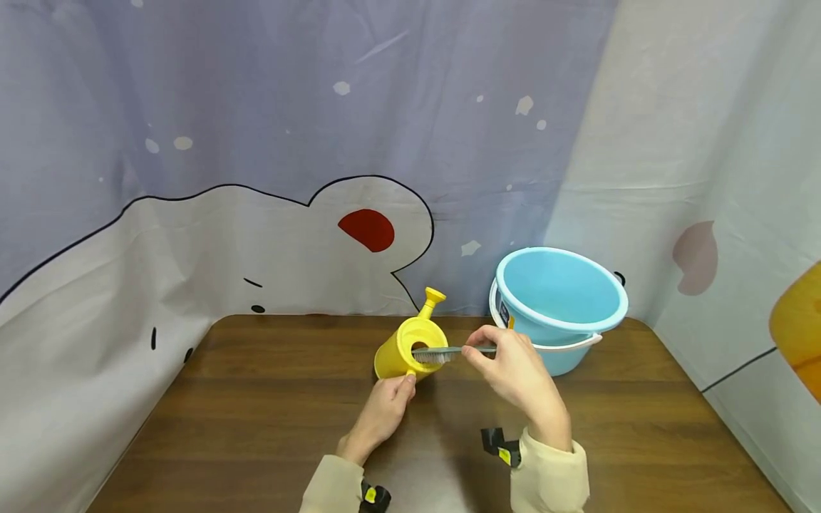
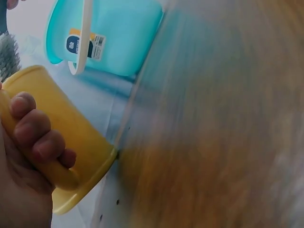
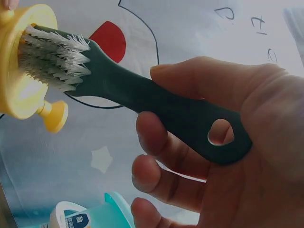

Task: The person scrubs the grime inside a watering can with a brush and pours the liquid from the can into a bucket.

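Note:
My left hand (image 1: 383,410) grips the handle of a yellow watering can (image 1: 393,356), its fingers curled round it in the left wrist view. The can is tilted, its opening turned toward my right hand and its spout pointing away. My right hand (image 1: 518,369) pinches the dark green handle of a scrub brush (image 3: 156,102) between thumb and fingers. The white bristles (image 3: 57,59) lie at the can's round opening, with the brush tip partly inside. How deep the tip reaches is hidden by the rim.
A light blue bucket (image 1: 561,285) with a white handle stands at the back right of the brown wooden table (image 1: 269,413), just beyond my right hand. Behind the table hangs a printed curtain (image 1: 256,107). Black straps sit at both wrists.

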{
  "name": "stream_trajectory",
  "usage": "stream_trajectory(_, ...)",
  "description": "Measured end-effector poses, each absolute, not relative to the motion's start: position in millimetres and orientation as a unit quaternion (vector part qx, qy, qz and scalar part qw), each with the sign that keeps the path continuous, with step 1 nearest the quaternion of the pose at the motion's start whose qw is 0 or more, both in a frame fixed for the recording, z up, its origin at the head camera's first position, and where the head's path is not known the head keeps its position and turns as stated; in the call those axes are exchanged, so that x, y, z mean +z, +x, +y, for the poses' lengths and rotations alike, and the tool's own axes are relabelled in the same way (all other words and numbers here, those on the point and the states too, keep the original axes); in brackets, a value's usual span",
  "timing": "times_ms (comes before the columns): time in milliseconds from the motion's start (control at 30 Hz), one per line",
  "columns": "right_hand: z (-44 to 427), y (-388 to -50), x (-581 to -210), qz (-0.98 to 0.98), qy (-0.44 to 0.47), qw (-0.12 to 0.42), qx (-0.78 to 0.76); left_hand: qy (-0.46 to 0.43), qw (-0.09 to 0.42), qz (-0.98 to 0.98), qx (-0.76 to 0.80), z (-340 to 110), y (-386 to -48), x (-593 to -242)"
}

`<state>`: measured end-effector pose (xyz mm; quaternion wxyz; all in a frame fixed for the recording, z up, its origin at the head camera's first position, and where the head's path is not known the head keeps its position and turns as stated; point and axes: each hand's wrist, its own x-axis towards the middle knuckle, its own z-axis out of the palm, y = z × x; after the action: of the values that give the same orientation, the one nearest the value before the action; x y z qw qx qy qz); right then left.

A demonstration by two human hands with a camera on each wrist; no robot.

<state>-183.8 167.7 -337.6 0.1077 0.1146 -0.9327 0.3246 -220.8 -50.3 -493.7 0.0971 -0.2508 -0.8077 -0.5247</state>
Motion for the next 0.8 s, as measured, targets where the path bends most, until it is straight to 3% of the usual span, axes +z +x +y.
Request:
stream_trajectory(400,157,-183,-336,-0.934,0.123,0.107,0.319,-0.249,0.129,-0.825,-0.491,-72,-227,-485)
stream_trajectory(800,138,-189,-346,-0.939,0.141,0.104,0.297,-0.264,0.083,-0.84,-0.467,-75,-225,-474)
